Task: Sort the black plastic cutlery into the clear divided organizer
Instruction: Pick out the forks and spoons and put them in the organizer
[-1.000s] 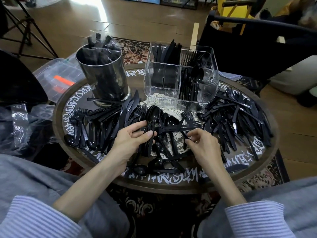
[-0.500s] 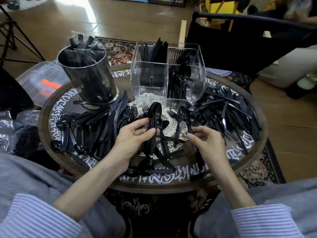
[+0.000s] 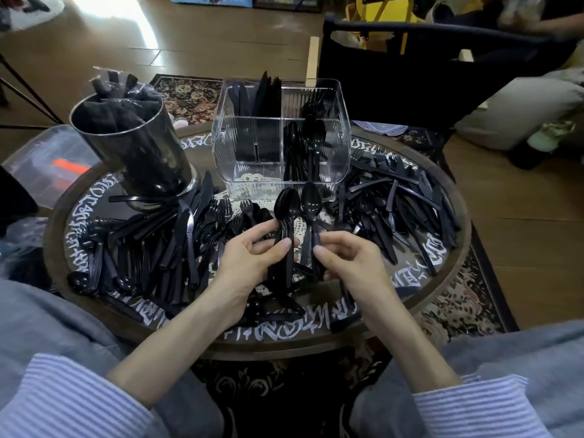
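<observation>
Gripping a stack of spoons [image 3: 287,207] by the handles, the left hand [image 3: 252,257] is held just beside the right hand [image 3: 347,263], by which one spoon [image 3: 311,203] is pinched upright. Loose cutlery [image 3: 395,210] is heaped on the round table [image 3: 459,248]. Beyond, the organizer [image 3: 281,134] is seen, with spoons in its near-right compartment.

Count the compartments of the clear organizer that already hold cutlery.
3: back left holds knives, back right forks, front right spoons. The organizer's front left looks empty; low pieces could be hidden.
</observation>
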